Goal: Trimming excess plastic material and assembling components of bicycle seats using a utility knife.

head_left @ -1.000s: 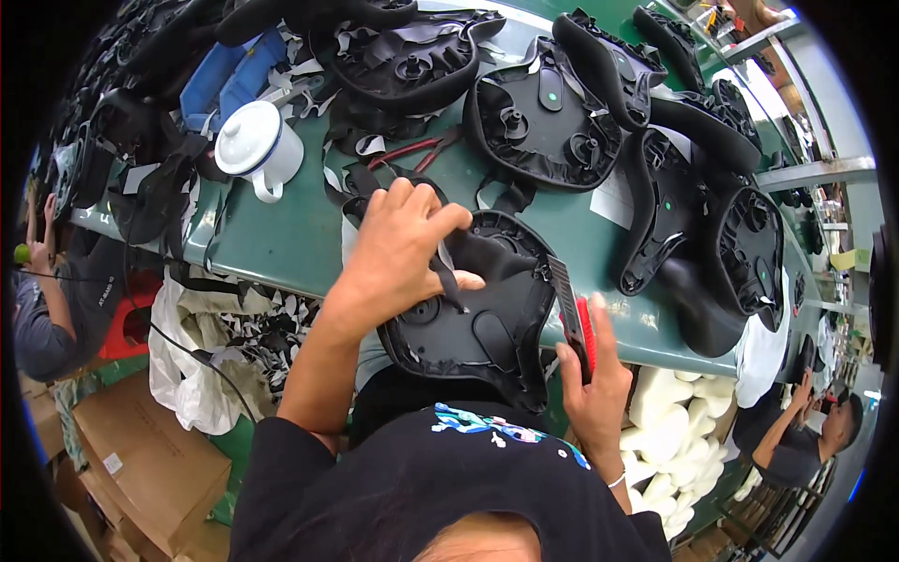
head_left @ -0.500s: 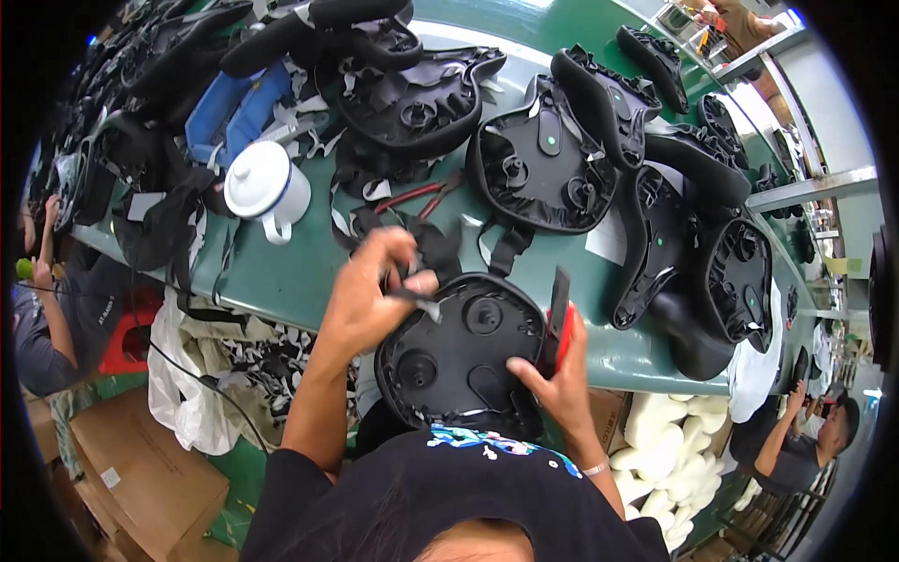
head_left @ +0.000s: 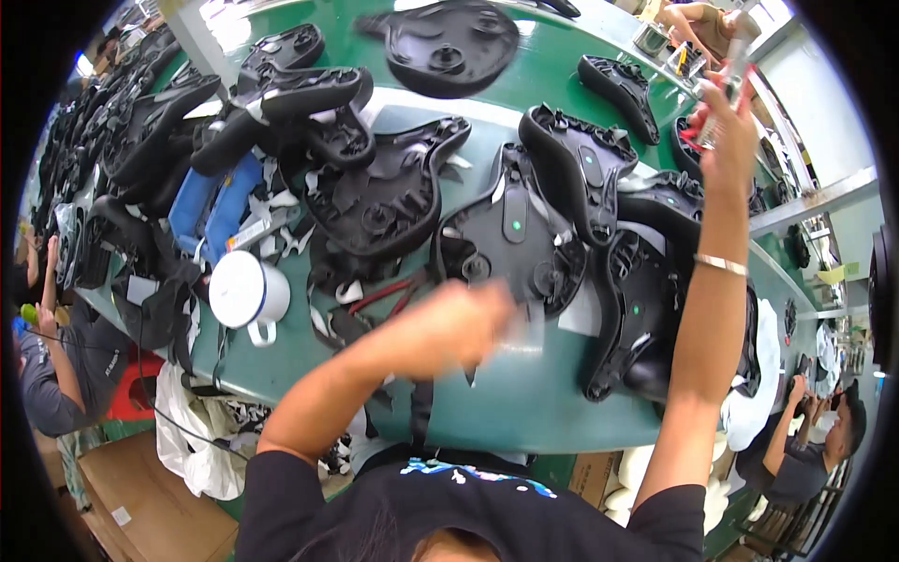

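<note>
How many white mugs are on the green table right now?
1. The white enamel mug with a dark rim stands near the table's left front edge, beside black scraps. Others could be hidden under the piled black saddle shells.

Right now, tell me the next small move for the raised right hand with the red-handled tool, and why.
Probably bring the right hand, gripping the red-handled tool high over the green table, back down toward the blurred left hand. No black saddle shell lies on the bare near edge, so one likely needs fetching first.

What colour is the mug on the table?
The mug is white with a thin dark rim; the head view shows it.
</note>
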